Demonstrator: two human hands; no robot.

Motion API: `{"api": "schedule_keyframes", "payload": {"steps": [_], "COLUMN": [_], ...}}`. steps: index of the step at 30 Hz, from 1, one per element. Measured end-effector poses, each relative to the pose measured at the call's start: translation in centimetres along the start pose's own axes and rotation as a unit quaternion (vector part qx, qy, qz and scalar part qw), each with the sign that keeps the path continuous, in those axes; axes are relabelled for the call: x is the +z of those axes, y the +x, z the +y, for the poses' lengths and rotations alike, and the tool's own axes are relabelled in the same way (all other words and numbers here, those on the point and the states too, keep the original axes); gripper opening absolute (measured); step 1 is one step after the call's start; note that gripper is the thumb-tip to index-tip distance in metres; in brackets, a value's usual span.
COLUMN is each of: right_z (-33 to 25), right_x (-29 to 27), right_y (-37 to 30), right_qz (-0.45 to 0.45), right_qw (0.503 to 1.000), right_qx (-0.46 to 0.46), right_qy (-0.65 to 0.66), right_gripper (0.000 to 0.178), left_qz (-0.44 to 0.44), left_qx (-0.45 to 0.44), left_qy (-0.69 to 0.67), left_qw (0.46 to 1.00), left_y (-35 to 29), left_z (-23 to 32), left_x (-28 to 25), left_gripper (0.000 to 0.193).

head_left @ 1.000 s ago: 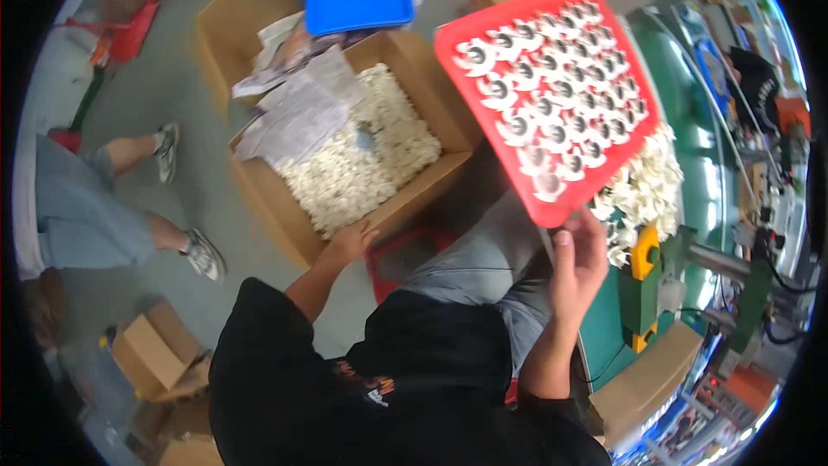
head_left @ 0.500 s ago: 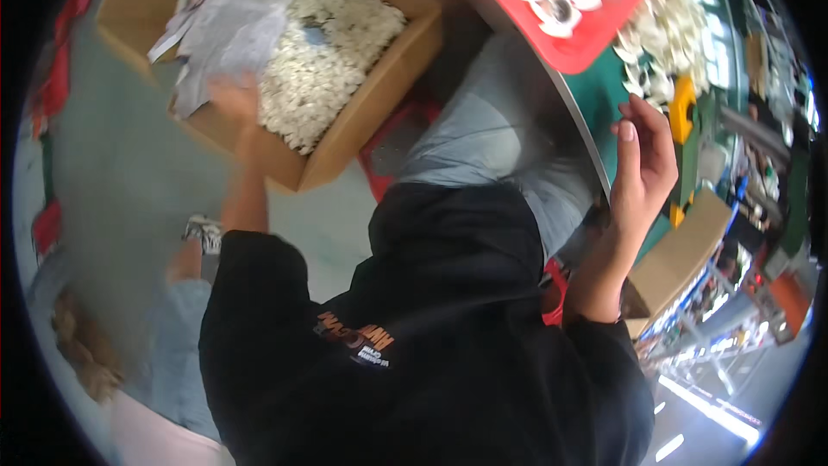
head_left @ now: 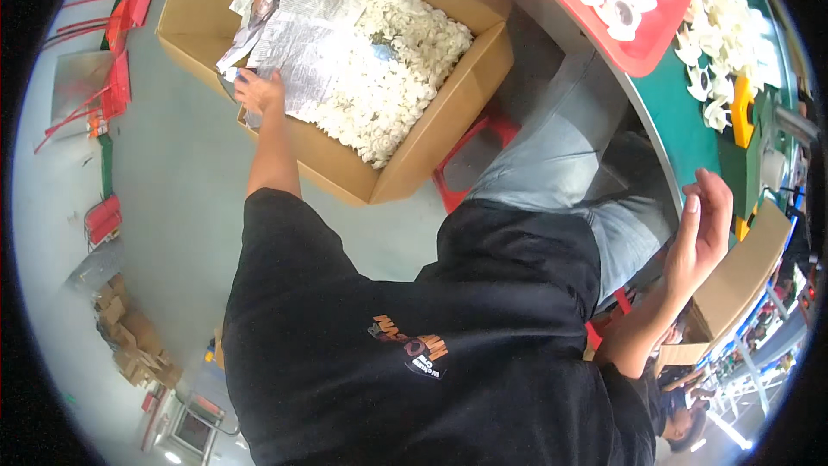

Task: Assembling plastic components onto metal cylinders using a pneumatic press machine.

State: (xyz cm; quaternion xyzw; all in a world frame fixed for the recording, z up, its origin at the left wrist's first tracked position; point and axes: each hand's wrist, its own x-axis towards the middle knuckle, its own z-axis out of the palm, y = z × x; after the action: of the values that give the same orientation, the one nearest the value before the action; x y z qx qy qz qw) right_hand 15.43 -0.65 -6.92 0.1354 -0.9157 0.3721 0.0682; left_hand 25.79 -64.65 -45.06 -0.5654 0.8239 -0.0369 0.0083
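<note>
A large cardboard box point(head_left: 448, 116) at the upper left holds a heap of small white parts point(head_left: 405, 78). A crumpled printed paper sheet point(head_left: 306, 43) covers the heap's left side. My left hand point(head_left: 261, 91) is at the sheet's near left corner, by the box wall, its fingers curled over the paper edge. A small bluish piece point(head_left: 384, 52) lies on the white parts. My right hand point(head_left: 703, 229) hovers beside the green table point(head_left: 681, 125), fingers loosely bent and apart, with nothing in it.
On the table, a red tray point(head_left: 642, 56) carries white parts with dark round centres. Loose white parts point(head_left: 729, 34) are piled beside it. A yellow and green fixture point(head_left: 742, 112) stands nearer. Below the box is a red stool point(head_left: 483, 134); another open carton point(head_left: 733, 289) sits at the right.
The view has swung, shifting the scene rightward. My left hand, blurred before, is now sharp at the paper's corner. The person at the lower left has left view. My right hand stays raised and empty.
</note>
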Motion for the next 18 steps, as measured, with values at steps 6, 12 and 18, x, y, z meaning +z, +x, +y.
{"api": "schedule_keyframes", "payload": {"steps": [6,12,18], "right_z": [-0.9,-1.1,0.0], "right_x": [0.7,0.8,-0.1], "right_y": [0.8,1.7,2.0], "right_qz": [-0.022,-0.023,-0.031], "right_qw": [0.998,0.996,0.993], "right_qx": [-0.043,-0.073,-0.104], "right_qy": [-0.044,-0.046,-0.035], "right_gripper": [0.031,0.032,0.033], "left_qz": [-0.076,-0.010,0.248], "left_qx": [0.006,0.005,0.177], "left_qy": [-0.021,-0.111,-0.224], "left_qw": [0.997,0.994,0.926], "left_y": [0.8,0.6,-4.4], "left_z": [-1.1,-4.3,-4.2], "left_x": [-1.9,-3.0,-7.7], "left_gripper": [0.041,0.026,0.019]}}
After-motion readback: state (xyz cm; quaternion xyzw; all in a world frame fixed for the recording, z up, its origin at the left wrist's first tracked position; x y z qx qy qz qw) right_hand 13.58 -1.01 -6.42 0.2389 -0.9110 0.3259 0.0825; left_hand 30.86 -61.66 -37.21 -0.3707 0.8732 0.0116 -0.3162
